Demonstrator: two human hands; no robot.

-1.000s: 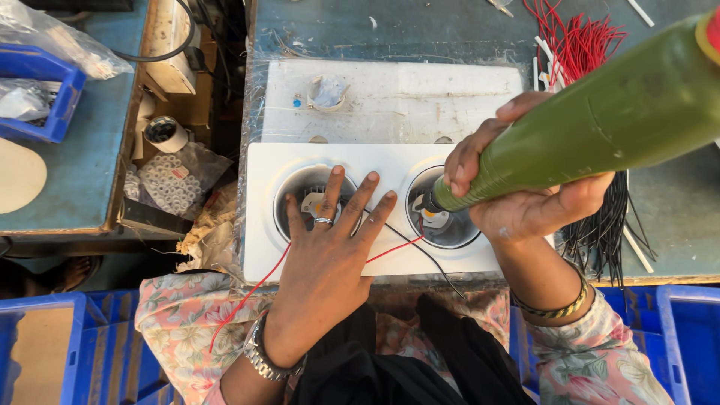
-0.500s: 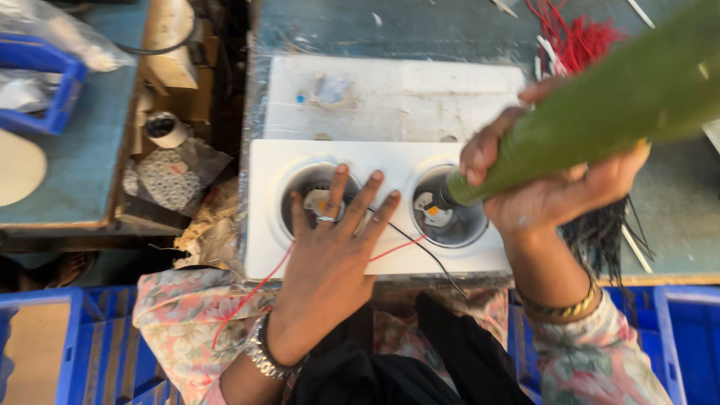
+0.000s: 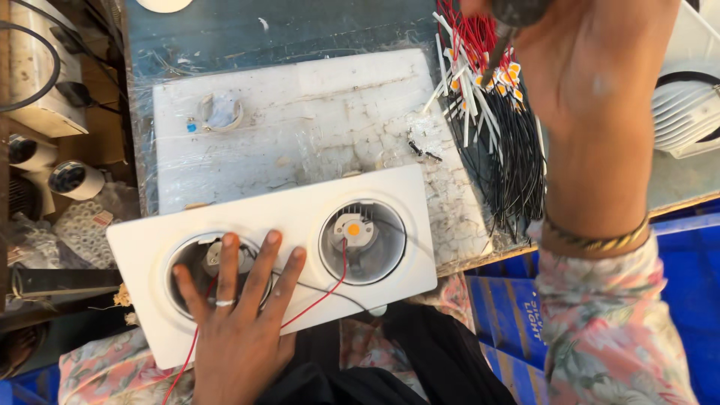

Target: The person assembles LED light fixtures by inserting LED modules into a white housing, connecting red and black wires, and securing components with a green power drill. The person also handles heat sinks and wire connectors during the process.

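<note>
Raised to one o'clock, right hand (image 3: 600,97) grips a dark tool above the wire bundle (image 3: 499,150); left hand (image 3: 236,315) lies open, pressing the white fixture (image 3: 300,210).

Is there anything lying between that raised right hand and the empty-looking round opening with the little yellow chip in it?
Nothing visible blocks it. The right hand is up over the wire bundle; between it and the right opening lies only bare white board. Thin red and black wires cross the opening's rim.

Bright daylight, soft shadows, raised hand near lens blurred
</note>
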